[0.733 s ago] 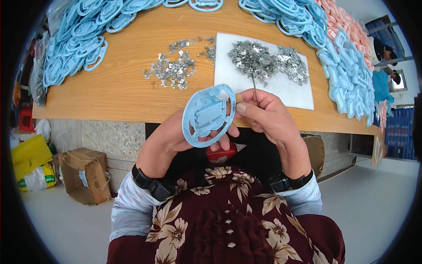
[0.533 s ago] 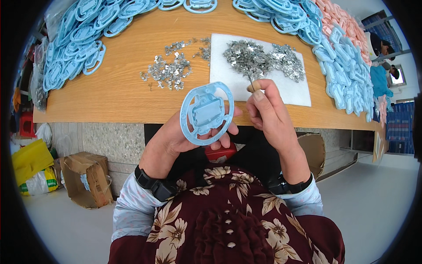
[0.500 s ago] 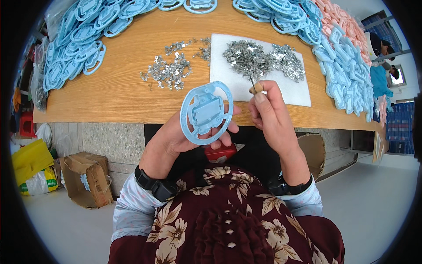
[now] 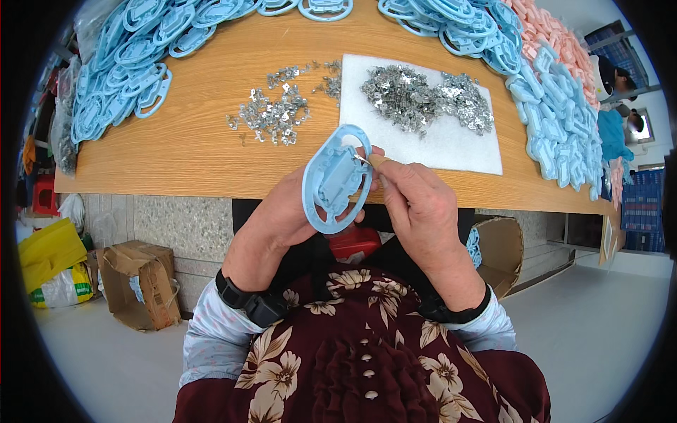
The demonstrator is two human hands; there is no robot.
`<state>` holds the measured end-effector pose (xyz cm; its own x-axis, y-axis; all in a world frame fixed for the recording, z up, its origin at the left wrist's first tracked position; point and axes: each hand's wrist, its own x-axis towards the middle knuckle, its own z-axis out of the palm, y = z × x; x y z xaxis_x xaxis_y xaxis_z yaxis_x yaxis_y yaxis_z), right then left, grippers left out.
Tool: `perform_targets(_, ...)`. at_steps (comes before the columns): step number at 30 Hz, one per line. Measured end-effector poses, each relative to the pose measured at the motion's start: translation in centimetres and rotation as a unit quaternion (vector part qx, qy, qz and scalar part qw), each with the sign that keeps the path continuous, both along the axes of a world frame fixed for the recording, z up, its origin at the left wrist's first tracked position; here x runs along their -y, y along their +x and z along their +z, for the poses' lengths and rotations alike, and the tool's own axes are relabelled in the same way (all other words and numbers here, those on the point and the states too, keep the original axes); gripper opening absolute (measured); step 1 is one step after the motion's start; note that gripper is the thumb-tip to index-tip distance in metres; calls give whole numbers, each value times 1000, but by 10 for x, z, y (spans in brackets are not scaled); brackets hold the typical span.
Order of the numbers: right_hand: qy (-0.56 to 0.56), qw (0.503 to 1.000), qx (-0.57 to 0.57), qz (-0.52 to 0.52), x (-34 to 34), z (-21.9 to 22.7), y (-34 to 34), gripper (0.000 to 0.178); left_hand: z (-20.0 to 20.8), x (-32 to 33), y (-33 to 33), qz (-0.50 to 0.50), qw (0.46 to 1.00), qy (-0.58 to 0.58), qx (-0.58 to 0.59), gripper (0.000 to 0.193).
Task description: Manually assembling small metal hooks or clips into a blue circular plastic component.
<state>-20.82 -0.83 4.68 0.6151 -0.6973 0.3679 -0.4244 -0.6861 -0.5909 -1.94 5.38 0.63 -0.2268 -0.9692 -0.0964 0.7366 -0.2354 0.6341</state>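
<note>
In my left hand (image 4: 281, 213) is a light-blue oval plastic frame (image 4: 340, 182), tilted up in front of me, its moulded middle part turned towards my right side. My left fingers go behind it and are partly hidden. My right hand (image 4: 428, 210) pinches a thin metal tool (image 4: 362, 160); a tan cover sits on one fingertip. The tool's tip meets the upper right part of the frame's middle. Whether a small metal piece is at the tip is too small to tell.
On the wooden table (image 4: 204, 158) lie a white foam sheet (image 4: 451, 156) bearing a heap of small silver metal pieces (image 4: 398, 95), and looser metal pieces (image 4: 271, 116) left of it. Blue frames (image 4: 137, 53), blue parts (image 4: 557, 120) and pink parts (image 4: 553, 35) are piled around. Cardboard boxes (image 4: 141, 285) stand below.
My right hand has come down and left from the metal heap, bringing the tool to the frame. My left hand has turned the frame more edge-on.
</note>
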Motion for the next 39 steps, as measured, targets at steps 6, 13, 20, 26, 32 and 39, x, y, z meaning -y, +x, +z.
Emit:
perform_targets(6,58,998,11,-4,-5,5,4,15,1,0,-5,52,998,-6,19,51)
perform_targets(13,117,992,40,9,-9,-2,6,16,-2,5,-12,68,998,-13,-3,56)
perform_targets(20,-24,999,-9,35,-15,-11,6,32,-2,11,-16,95,995,28,-4,57)
perform_targets(26,-19,994,88,59,-10,-7,4,25,0,12,-10,64,993,-8,-100,57)
perform_targets(32,244,954,175,-23,9,-2,-25,23,-6,18,-8,-80,983,-48,-159,46)
perform_targets(39,522,838,153,-49,13,26,-73,27,-2,22,-64,-192,980,11,42,46)
